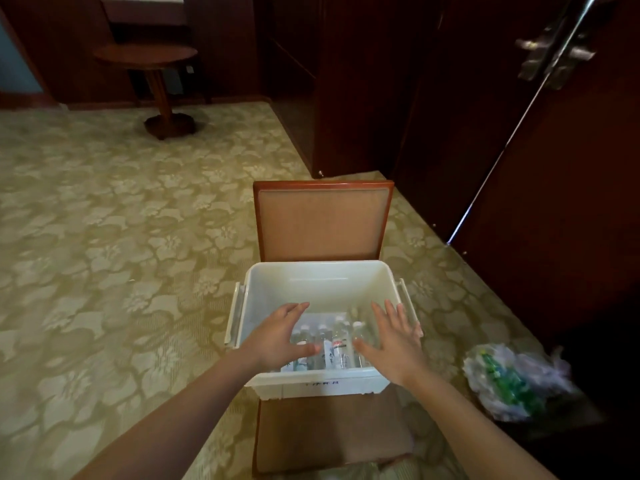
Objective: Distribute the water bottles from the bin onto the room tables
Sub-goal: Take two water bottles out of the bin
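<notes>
Here, clear plastic water bottles [334, 344] with unreadable labels lie in a white plastic bin [323, 285] on a wooden upholstered chair [322, 220], left hand [280, 336] and right hand [394, 344] spread-fingered above them, over floral green carpet [121, 220] near a round wooden table [147, 55].

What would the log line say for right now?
left hand open over bin | right hand open over bin | clear plastic water bottles lying in white plastic bin | none held

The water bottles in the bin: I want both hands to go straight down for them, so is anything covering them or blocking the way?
Nothing visible does. The white bin has no lid, and the water bottles lie exposed on its floor. The left hand and right hand hover open just above them.
</notes>
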{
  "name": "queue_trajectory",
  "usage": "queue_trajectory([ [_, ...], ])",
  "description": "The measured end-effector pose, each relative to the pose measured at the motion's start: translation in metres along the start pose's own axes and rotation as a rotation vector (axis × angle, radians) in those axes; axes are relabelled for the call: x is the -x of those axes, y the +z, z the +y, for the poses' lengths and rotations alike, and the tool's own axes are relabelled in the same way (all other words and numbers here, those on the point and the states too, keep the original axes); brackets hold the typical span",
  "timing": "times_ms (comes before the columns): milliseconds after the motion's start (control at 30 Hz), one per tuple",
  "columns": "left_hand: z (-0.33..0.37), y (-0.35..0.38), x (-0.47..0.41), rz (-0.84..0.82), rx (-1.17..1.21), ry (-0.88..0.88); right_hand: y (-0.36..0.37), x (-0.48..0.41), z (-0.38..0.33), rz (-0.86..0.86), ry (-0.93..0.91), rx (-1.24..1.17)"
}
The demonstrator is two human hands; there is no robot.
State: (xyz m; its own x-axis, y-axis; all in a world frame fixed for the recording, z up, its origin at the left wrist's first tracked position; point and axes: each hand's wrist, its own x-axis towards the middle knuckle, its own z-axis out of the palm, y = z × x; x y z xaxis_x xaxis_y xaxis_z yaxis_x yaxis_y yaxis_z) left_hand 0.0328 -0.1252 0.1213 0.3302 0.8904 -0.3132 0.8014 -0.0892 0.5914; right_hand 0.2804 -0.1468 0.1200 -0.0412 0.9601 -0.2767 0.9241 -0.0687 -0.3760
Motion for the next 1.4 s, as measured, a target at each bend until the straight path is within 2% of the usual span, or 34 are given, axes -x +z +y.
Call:
queue_trajectory([
  [400,-0.046,0.049,-0.152,-0.201,-0.049,-0.195,0.056,-0.163,0.061,-0.341,0.046,-0.141],
  [633,-0.078,0.099,-0.221,-0.268,-0.105,-0.265,0.108,-0.225,0.105,-0.497,0.176,-0.257],
  [800,-0.095,0.137,-0.259,-0.336,-0.15,-0.277,0.144,-0.255,0.132,-0.497,0.318,-0.34],
  [1000,-0.105,0.167,-0.293,-0.427,-0.233,-0.293,0.216,-0.277,0.167,-0.501,0.393,-0.37],
  [1133,-0.109,0.179,-0.304,-0.475,-0.273,-0.339,0.211,-0.279,0.151,-0.465,0.425,-0.318],
  [1267,-0.106,0.187,-0.306,-0.517,-0.459,-0.346,0.198,-0.277,0.137,-0.453,0.449,-0.256],
  [1400,-0.108,0.194,-0.305,-0.467,-0.466,-0.355,0.196,-0.277,0.136,-0.427,0.46,-0.245],
])
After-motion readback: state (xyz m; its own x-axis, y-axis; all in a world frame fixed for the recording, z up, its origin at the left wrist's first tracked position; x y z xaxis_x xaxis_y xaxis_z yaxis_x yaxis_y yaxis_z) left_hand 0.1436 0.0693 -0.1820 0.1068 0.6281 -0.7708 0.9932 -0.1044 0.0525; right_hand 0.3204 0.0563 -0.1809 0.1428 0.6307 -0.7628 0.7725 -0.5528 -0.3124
